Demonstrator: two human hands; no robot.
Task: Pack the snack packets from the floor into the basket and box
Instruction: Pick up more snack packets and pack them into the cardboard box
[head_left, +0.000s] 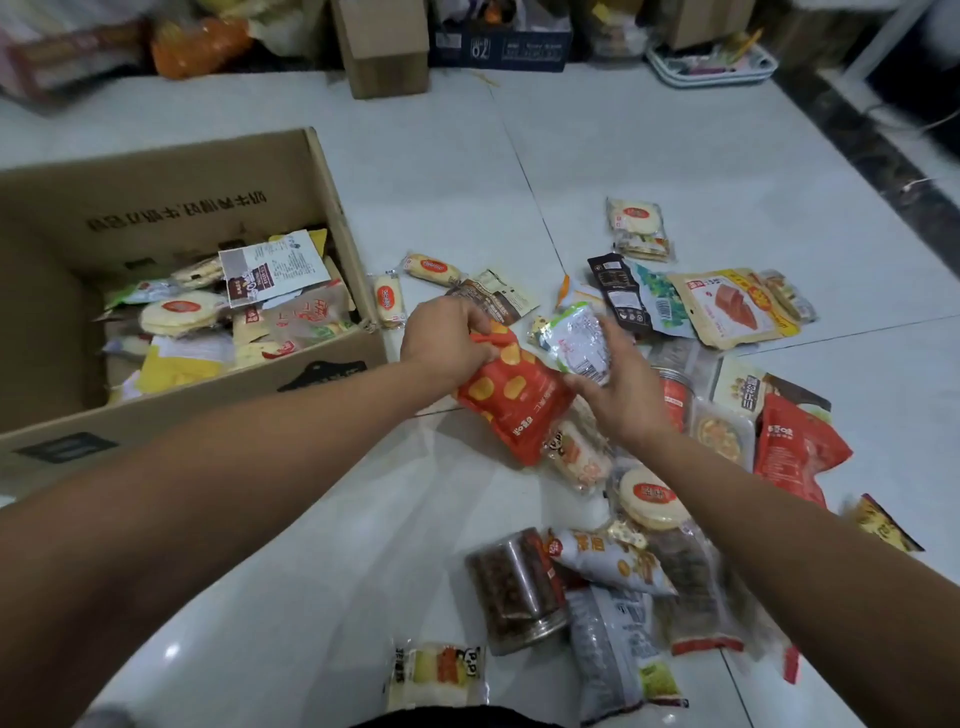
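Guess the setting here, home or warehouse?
Likely a home room or small storeroom, not a warehouse: a glossy tiled floor, a cardboard box half full of snacks, and more boxes and bags stacked loosely along the far wall.

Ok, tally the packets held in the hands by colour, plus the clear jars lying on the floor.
red-orange packet, in the left hand: 1
silver-white packet, in the right hand: 1
clear jars: 2
Total: 4
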